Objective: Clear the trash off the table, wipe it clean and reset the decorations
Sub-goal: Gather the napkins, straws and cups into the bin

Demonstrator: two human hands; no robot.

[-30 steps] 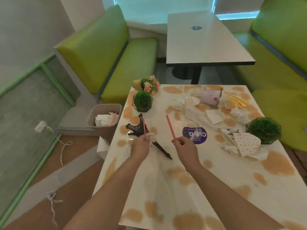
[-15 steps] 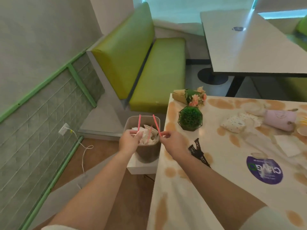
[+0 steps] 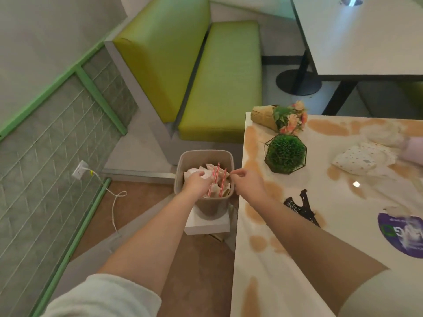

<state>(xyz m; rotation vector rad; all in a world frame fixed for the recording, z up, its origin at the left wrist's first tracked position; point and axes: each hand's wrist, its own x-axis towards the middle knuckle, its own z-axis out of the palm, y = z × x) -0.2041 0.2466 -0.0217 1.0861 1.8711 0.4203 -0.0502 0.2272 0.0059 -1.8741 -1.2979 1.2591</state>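
A beige trash bin [image 3: 206, 153] stands on the floor beside the stained white table [image 3: 258, 280], stuffed with crumpled napkins. Two red striped straws [image 3: 215, 173] stand leaning inside it. My left hand [image 3: 196, 183] reaches into the bin with its fingers spread over the napkins, and one straw runs along its thumb side. My right hand [image 3: 246, 183] hovers at the bin's right rim, fingertips loosely together just right of the other straw, holding nothing. On the table are a green ball plant [image 3: 285, 154], a flower bouquet [image 3: 281, 117], a fallen black tower figurine [image 3: 302, 208] and a dotted paper wrapper [image 3: 364, 159].
The bin sits on a white box [image 3: 207, 224]. A green bench [image 3: 219, 88] stands behind it and a second table [image 3: 366, 30] at the back right. A purple sticker [image 3: 402, 234] and a pink cup [image 3: 415, 152] are on the table's right part. A white cable [image 3: 114, 202] trails on the floor.
I turned from the table to the bin on the left. Both hands carried the red straws over it and lowered them; the straws now stand inside the bin.
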